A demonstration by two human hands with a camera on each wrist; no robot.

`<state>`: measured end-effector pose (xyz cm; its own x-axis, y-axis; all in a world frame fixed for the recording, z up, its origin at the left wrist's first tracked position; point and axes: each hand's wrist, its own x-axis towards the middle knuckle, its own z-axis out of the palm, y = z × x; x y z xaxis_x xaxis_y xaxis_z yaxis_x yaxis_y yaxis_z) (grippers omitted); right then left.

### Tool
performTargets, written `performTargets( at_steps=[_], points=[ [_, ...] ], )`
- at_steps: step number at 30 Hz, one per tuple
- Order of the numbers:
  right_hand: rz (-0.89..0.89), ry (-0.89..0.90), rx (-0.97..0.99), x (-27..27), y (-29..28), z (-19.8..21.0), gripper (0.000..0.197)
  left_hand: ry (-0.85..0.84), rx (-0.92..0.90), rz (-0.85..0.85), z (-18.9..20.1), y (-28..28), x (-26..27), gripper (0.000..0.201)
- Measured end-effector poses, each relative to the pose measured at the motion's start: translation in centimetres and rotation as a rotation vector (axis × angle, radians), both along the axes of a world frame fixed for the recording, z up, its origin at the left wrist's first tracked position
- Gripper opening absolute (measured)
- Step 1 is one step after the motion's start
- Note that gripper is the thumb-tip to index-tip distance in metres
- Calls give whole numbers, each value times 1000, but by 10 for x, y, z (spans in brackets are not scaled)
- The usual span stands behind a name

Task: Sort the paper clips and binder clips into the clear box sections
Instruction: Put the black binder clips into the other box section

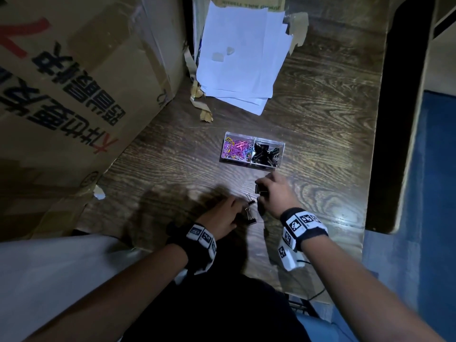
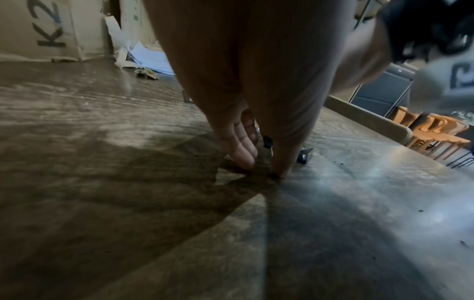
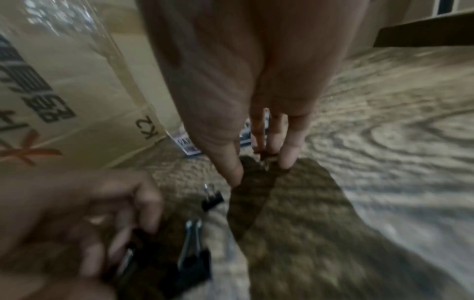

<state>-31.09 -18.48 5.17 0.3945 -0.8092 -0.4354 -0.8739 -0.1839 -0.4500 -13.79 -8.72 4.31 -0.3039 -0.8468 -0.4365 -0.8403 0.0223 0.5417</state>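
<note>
A clear two-section box [image 1: 280, 144] sits mid-table; coloured paper clips [image 1: 237, 150] fill its left section and black binder clips [image 1: 265, 154] its right. Just below the box, my right hand [image 1: 265, 191] pinches a black binder clip [image 1: 261, 190]; in the right wrist view its fingertips [image 3: 288, 160] close on that clip [image 3: 266, 160]. My left hand [image 1: 240, 213] curls down onto a binder clip [image 3: 137, 241] on the table. Two loose binder clips [image 1: 250, 201] [image 1: 252, 219] lie between the hands.
A large cardboard carton [image 1: 74, 82] crowds the left side of the wooden table [image 1: 320, 119]. A stack of white paper sheets [image 1: 241, 58] leans at the back. The table's right edge [image 1: 370, 169] drops to a blue floor. My lap is at the near edge.
</note>
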Motion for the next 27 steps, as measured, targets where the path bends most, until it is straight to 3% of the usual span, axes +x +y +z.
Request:
performTargets(
  at_steps=[3,5,9,14,17,20,24,27],
  points=[
    [-20,-22,-34,-1,7,-7,34,47,22,70,2,-2,4,26],
    [-34,-25,-38,-1,8,-8,29,96,76,209,2,-6,6,17],
    [-76,-54,-4,-3,7,-6,12,152,92,385,-1,-17,11,16],
    [-295,-232,148,-9,14,-5,16,135,13,295,2,-26,-1,12],
    [-353,-298,220,-10,20,-7,24,28,-9,221,-7,-20,-6,30],
    [-320,-274,258,-10,26,-6,22,-49,-44,190,-14,-18,-6,35],
    [-276,-262,234,-11,30,-5,21,-153,-116,68,-11,-25,-5,25],
    [-199,-246,243,-10,36,-4,7,-122,-78,83,-8,-31,-2,19]
  ],
)
